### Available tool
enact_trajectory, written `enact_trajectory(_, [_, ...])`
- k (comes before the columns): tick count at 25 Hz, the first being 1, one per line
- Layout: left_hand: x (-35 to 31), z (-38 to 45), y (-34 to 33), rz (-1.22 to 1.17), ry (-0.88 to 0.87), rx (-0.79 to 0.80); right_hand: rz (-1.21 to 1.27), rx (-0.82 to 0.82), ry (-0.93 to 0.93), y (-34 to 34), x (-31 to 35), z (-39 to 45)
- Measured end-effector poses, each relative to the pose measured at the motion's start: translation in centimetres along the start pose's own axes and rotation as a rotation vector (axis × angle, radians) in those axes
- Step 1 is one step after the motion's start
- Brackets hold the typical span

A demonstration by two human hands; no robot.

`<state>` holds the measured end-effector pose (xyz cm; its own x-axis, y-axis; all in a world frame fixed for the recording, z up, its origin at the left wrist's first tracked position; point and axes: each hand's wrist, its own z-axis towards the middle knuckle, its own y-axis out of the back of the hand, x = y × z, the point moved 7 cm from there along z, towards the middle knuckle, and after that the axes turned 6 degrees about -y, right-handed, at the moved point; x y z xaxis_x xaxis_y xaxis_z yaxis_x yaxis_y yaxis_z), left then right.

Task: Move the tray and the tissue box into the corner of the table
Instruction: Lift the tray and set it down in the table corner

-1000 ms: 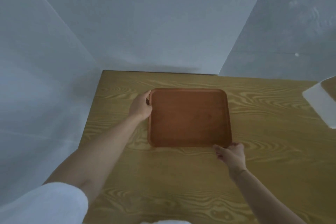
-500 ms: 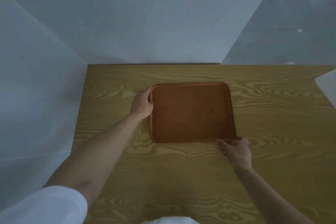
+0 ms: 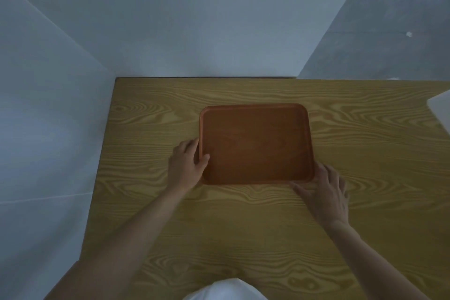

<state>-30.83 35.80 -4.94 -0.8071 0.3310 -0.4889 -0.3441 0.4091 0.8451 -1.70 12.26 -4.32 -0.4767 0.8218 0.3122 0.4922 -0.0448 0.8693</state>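
A reddish-brown tray (image 3: 255,143) lies flat on the wooden table (image 3: 151,202), some way right of and in front of the walled far-left corner (image 3: 117,79). My left hand (image 3: 186,165) grips the near part of its left rim, thumb inside the tray. Against the tray's near right corner my right hand (image 3: 325,192) lies with fingers spread, touching the rim. A white piece at the right frame edge is probably the tissue box (image 3: 439,112); most of it is out of view.
White walls (image 3: 60,117) close the table on the left and behind. A grey wall (image 3: 389,31) stands at the back right. Bare tabletop stretches between the tray and the far-left corner.
My left hand has slid from the tray's far left corner down to the near part of the left rim. My right hand's fingers have spread at the near right corner. The tray has barely shifted.
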Motion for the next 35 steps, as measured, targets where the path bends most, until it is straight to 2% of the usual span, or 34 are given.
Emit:
enact_trajectory(5, [1.3, -5.8, -1.8, 0.105, -0.078, 0.062, -0.121, 0.016, 0.137, -0.4, -0.4, 0.6])
enact_trajectory(11, [2.1, -5.4, -2.3, 0.191, -0.050, 0.062, -0.135, -0.018, 0.203, -0.5, -0.5, 1.2])
enact_trajectory(26, [0.4, 2.2, -0.7, 0.201, -0.005, 0.014, -0.141, 0.010, 0.102, 1.3, 2.2, 7.4])
enact_trajectory(35, [0.1, 4.2, 0.0, 0.216, 0.038, 0.070, -0.152, 0.025, 0.074, 1.8, 3.4, 8.4])
